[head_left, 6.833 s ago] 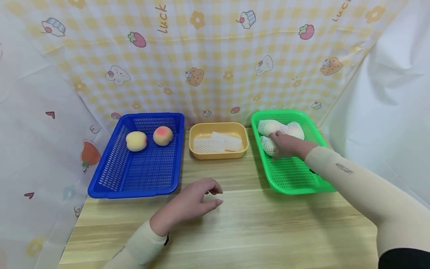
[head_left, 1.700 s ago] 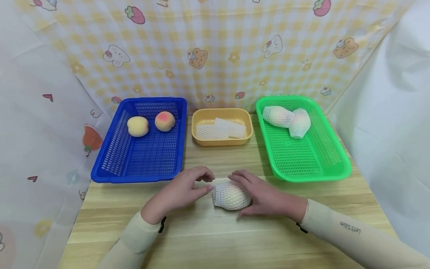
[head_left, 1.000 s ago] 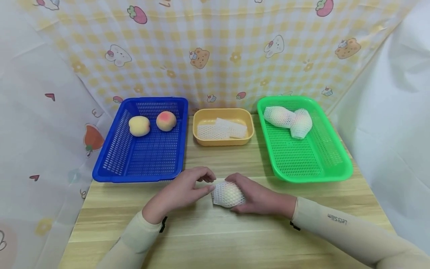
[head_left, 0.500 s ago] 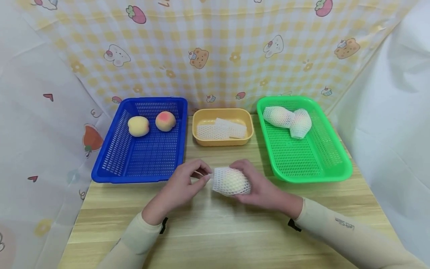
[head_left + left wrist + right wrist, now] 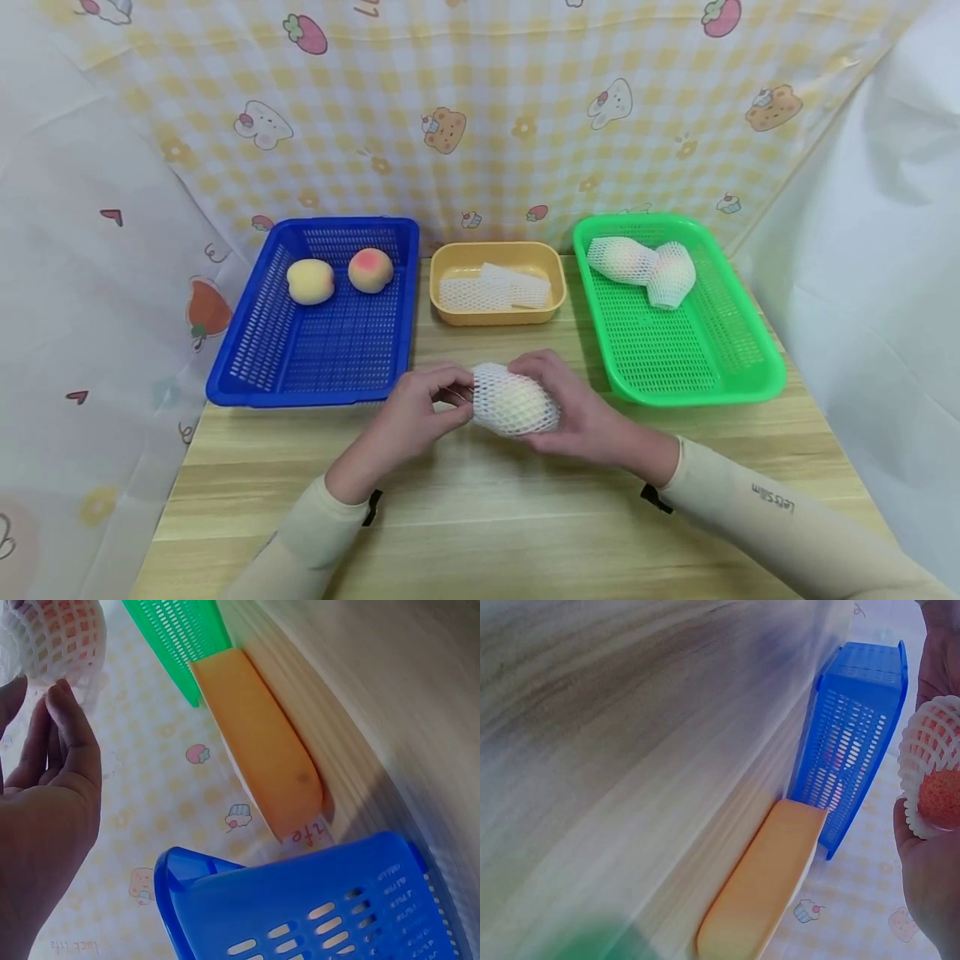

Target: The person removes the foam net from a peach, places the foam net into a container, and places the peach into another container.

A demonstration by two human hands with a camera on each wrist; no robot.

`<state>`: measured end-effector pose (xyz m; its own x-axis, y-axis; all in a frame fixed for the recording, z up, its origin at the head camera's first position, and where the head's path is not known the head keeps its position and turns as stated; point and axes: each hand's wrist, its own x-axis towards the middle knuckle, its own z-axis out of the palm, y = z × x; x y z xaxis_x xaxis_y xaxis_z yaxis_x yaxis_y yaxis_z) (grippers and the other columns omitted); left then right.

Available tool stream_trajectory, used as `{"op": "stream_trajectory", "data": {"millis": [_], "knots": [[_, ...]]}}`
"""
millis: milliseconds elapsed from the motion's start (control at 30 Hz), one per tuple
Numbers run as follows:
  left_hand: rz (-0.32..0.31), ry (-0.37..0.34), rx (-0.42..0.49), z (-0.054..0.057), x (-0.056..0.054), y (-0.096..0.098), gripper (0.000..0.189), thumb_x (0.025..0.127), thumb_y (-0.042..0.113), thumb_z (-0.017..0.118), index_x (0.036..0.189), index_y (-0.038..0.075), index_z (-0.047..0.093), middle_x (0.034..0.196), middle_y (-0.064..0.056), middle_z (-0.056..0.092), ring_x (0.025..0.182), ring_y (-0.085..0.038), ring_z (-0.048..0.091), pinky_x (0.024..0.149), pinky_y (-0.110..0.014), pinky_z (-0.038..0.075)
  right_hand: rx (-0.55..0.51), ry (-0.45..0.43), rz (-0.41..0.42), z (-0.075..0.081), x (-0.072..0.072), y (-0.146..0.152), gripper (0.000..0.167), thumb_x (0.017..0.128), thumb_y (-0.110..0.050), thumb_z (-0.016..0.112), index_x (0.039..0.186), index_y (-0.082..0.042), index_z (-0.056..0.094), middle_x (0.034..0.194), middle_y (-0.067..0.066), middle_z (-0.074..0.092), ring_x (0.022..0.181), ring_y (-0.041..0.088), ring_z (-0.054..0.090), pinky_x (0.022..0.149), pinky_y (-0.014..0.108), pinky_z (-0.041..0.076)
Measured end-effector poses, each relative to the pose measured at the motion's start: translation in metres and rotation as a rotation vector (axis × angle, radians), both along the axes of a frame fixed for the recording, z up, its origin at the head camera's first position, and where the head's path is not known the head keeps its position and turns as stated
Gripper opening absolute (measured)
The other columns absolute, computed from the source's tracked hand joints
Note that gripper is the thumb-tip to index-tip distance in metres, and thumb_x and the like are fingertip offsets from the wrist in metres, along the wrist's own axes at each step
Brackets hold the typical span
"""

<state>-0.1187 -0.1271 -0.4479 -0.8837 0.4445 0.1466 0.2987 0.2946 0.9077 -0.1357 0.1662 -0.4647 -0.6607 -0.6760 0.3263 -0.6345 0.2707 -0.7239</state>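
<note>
A peach in a white foam net (image 5: 514,405) is held above the table between both hands. My right hand (image 5: 583,418) grips its right side, with fingers over the top and thumb below. At the left end of the sleeve, my left hand (image 5: 411,414) pinches the net's edge between thumb and fingers. The left wrist view has these fingertips meeting the netted peach (image 5: 56,637) at the upper left. Through the net's open end in the right wrist view, the peach's reddish surface (image 5: 941,799) shows.
A blue basket (image 5: 341,398) at left holds two bare peaches (image 5: 310,282). The yellow tray (image 5: 498,318) in the middle contains flat foam nets (image 5: 474,295). At right, a green basket (image 5: 693,395) holds two netted peaches (image 5: 672,275).
My right hand took a netted peach from the green basket to the table's middle, then gripped and raised it. My left hand moved in and now pinches the net's left end.
</note>
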Motion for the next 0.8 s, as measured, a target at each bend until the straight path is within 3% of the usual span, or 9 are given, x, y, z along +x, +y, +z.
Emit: {"op": "stream_trajectory", "data": {"millis": [267, 400, 567, 800], "knots": [[-0.026, -0.070, 0.086, 0.0019, -0.0002, 0.0019, 0.048, 0.090, -0.013, 0.084, 0.133, 0.006, 0.075, 0.143, -0.008, 0.070, 0.129, -0.025, 0.069, 0.105, -0.036, 0.060, 0.049, 0.064, 0.041, 0.0043, -0.0019, -0.0034, 0.085, 0.086, -0.021, 0.093, 0.158, -0.013, 0.048, 0.155, 0.007, 0.048, 0.140, 0.025, 0.052, 0.113, 0.047, 0.052], [-0.042, -0.119, 0.078, 0.0039, 0.0002, 0.0024, 0.055, 0.090, -0.010, 0.086, 0.141, 0.006, 0.071, 0.151, -0.010, 0.064, 0.133, -0.029, 0.066, 0.104, -0.035, 0.060, 0.046, 0.091, 0.053, 0.0035, -0.0026, -0.0056, 0.087, 0.085, -0.023, 0.094, 0.158, -0.011, 0.048, 0.155, 0.009, 0.049, 0.139, 0.026, 0.053, 0.112, 0.047, 0.054], [-0.049, -0.175, 0.037, 0.0054, -0.0008, 0.0036, 0.059, 0.092, -0.006, 0.086, 0.146, 0.007, 0.067, 0.147, -0.012, 0.065, 0.130, -0.030, 0.068, 0.102, -0.031, 0.060, 0.052, 0.111, 0.046, 0.0036, -0.0023, -0.0063, 0.088, 0.084, -0.021, 0.095, 0.157, -0.010, 0.048, 0.154, 0.009, 0.049, 0.138, 0.027, 0.054, 0.111, 0.047, 0.055], [-0.062, -0.240, 0.020, 0.0021, -0.0015, 0.0076, 0.049, 0.093, -0.003, 0.085, 0.139, 0.003, 0.067, 0.134, -0.013, 0.069, 0.119, -0.029, 0.073, 0.093, -0.031, 0.064, 0.047, 0.137, 0.055, 0.0057, -0.0027, -0.0088, 0.088, 0.084, -0.021, 0.095, 0.157, -0.008, 0.048, 0.154, 0.011, 0.049, 0.139, 0.028, 0.054, 0.113, 0.047, 0.054]]}}
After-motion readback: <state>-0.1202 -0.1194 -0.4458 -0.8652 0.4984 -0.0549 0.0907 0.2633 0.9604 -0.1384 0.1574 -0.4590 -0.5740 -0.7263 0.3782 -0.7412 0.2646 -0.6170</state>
